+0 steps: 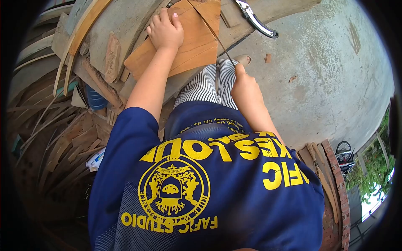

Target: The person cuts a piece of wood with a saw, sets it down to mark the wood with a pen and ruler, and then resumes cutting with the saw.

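Observation:
My left hand [166,31] presses on top of an orange-brown wooden board [197,46], palm down with its fingers slightly bent and apart. My right hand [247,88] is closed round the near end of a thin dark saw [225,49], whose blade I see nearly edge-on. The blade runs up along a dark line across the board, with a smaller wooden part [211,12] on its right side. The saw's handle is hidden inside my fist. Under the board lies a thick, weathered plank [186,79].
A black and white curved tool handle [259,25] lies beyond the board at the upper right. Curved wood strips [81,31] and rough offcuts [112,58] crowd the left. My striped trouser legs [203,85] are just below the board. Small chips [268,58] dot the concrete floor [310,92].

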The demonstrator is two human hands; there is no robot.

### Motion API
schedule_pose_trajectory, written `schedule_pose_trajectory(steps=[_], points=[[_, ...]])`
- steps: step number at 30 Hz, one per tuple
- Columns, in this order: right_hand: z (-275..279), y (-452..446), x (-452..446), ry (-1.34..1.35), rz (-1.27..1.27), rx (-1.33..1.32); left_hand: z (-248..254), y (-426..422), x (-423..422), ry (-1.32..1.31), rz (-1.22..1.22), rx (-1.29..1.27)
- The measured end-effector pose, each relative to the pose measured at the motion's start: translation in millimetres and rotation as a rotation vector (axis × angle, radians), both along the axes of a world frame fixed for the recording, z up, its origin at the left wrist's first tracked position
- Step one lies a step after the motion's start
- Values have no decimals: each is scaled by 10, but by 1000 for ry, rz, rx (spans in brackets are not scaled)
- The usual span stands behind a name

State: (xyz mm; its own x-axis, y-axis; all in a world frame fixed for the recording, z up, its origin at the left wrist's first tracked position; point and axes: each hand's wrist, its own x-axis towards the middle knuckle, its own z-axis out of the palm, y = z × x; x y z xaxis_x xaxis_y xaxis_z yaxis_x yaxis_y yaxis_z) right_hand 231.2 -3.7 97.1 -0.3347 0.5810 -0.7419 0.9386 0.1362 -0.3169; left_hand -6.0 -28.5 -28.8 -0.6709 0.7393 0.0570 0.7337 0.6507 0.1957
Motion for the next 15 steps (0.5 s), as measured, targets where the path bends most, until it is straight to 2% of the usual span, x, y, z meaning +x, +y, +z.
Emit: schedule_pose_trajectory(steps=[2, 6, 9, 13, 15], points=[[-234, 156, -319, 143, 86, 82, 7, -11, 11, 20, 13, -3], [-28, 165, -193, 131, 116, 104, 30, -9, 16, 18, 5, 10], [196, 106, 37, 19, 32, 5, 19, -25, 17, 2, 5, 18], [-212, 304, -536, 140, 142, 120, 9, 7, 14, -1, 9, 17], [-216, 292, -524, 111, 153, 98, 23, 0, -3, 0, 6, 19]])
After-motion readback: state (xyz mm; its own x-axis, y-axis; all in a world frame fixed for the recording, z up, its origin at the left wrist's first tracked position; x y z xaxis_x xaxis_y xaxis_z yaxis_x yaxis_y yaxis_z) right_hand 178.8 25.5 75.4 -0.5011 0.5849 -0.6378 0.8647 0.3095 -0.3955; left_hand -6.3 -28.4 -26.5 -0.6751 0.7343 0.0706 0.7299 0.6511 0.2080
